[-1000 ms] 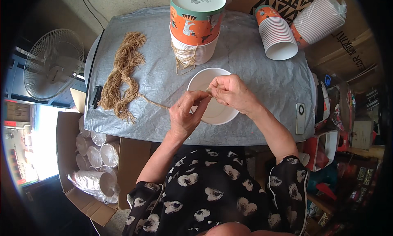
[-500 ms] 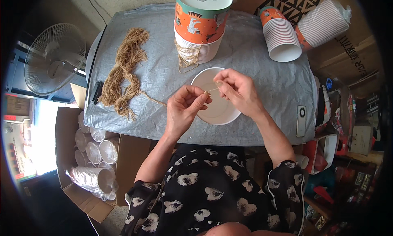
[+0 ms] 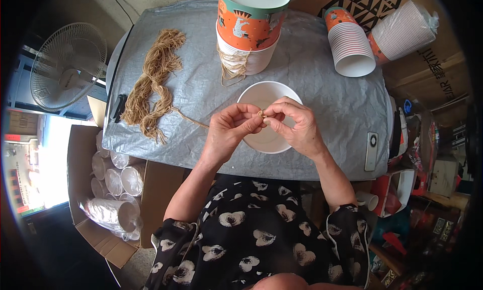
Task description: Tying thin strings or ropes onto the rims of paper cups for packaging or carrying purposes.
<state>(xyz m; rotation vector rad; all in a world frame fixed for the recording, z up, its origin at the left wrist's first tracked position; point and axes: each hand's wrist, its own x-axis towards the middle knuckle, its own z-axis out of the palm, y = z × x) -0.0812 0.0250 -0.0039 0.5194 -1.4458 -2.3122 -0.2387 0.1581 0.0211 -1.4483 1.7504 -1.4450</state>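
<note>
Directly between both hands [image 3: 226, 130], twine [image 3: 261, 114].

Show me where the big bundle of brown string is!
In the head view, the big bundle of brown string lies on the left side of the grey-covered table, beside a small black object, one strand running to the left hand.

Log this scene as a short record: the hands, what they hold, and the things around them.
Left hand: pinching tan twine
Right hand: pinching that twine too, close to the left
Beneath hands: white tub, open side up
Table, left: bundle of tan strands
Table, beyond tub: inverted tub stack, strands draped on its side
Table, right: pale oblong object
</note>
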